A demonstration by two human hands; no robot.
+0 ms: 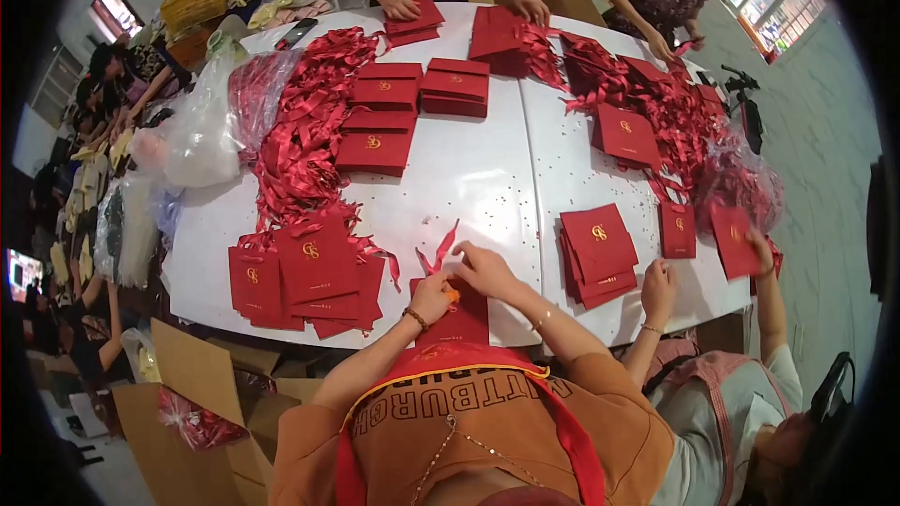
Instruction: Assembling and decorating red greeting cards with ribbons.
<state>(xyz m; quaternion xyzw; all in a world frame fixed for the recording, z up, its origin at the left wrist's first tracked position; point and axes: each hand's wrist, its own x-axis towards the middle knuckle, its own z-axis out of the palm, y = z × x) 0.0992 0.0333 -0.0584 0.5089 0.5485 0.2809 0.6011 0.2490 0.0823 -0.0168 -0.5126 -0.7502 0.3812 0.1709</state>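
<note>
Pinching a red bag (457, 311), left hand (431, 297) and right hand (482, 269) work between bag stacks (305, 274).

Views: one only, the head view; no second view shares the scene.
Position: worn on the person's head, above their chest and forearms, which enter from the lower edge.
Facing: steeply down and forward over the white counter (469, 178), its far side at the upper edge.
Nearness: close to the hands, just below frame centre; the far side is well off.
Lens: wide fisheye, dark rounded corners, counter edges bending near the rim.
</note>
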